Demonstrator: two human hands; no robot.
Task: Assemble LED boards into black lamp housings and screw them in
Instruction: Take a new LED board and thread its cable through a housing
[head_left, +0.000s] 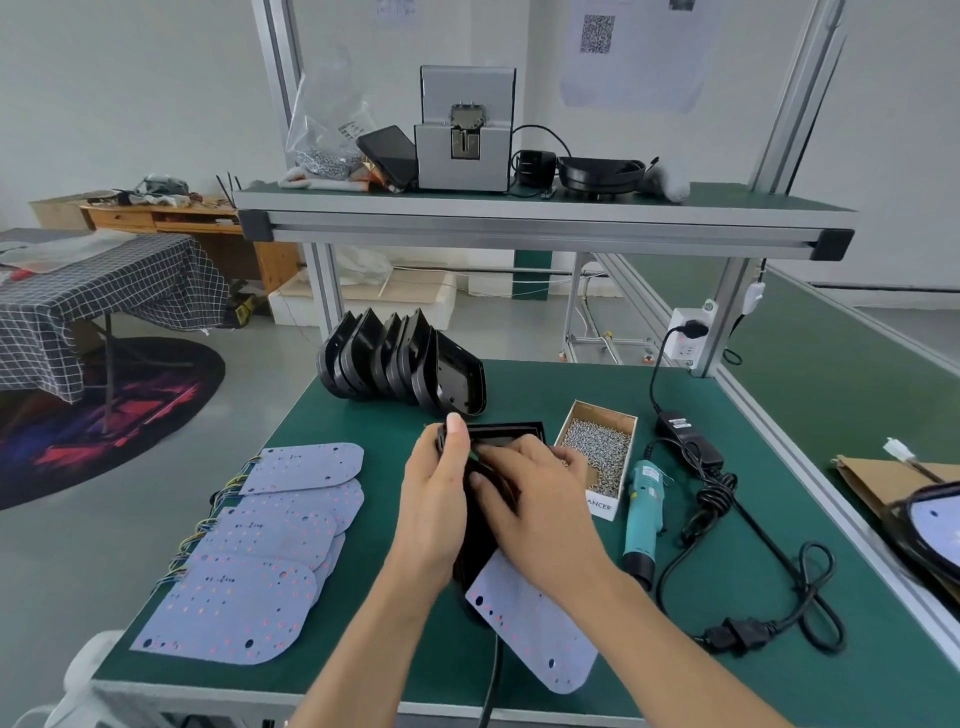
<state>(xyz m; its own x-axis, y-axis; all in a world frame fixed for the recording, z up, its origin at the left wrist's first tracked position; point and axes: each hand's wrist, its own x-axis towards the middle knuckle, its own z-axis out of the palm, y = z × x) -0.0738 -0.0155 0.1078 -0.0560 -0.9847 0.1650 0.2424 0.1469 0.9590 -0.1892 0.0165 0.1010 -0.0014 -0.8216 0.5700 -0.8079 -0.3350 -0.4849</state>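
Hands meet over the middle of the green-topped table; the left hand curls round the far edge of a black plastic lamp housing, thumb up along its rim, while the right hand lies across the housing with its fingers bent at something small near the top, though what they pinch is hidden; a pale lilac LED board with rounded corners juts out from under the right wrist toward the near table edge, tilted and only partly inside the housing, so the step in hand looks to be seating the board, perhaps threading its wires first; more lilac LED boards with coloured wire tails lie overlapped in a row to the left, and a stack of empty black housings stands on edge at the far side; just right of the hands sits a small cardboard box of silver screws, and beside it a teal electric screwdriver lies untouched with its black cable looped over the table; next, I judge, the board must be pressed flat with its holes lined up before one hand lets go to fetch a screw and the screwdriver.
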